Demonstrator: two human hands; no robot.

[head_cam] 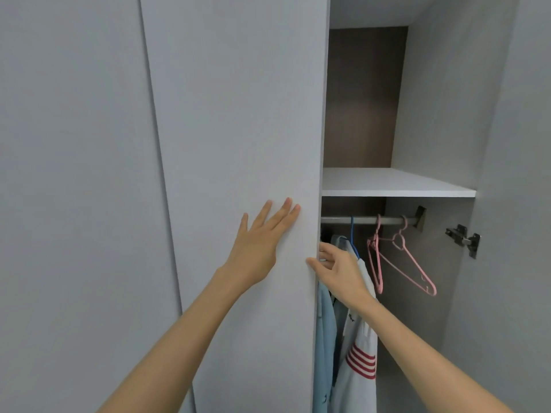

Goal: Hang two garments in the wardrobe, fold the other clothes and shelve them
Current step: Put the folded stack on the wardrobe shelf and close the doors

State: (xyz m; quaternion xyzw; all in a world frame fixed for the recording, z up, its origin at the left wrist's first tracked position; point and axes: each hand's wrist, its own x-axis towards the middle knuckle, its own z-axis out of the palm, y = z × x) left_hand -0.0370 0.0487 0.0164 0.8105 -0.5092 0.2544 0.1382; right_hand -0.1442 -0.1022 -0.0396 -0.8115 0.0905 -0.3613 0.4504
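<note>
Door (238,144) pressed by flat left hand (262,242), edge gripped by curled right hand (340,269); shirt (357,338) may be trapped if swung shut.

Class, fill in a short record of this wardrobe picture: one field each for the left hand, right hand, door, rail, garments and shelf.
left hand: flat on the door's face, fingers straight
right hand: pinches the door's free edge, thumb in front
door: grey, partly open
rail: under the shelf, bears a blue hanger and two pink hangers, both bare
garments: white garment with red stripes on the blue hanger; light blue garment beside it
shelf: white, above the rail
</note>
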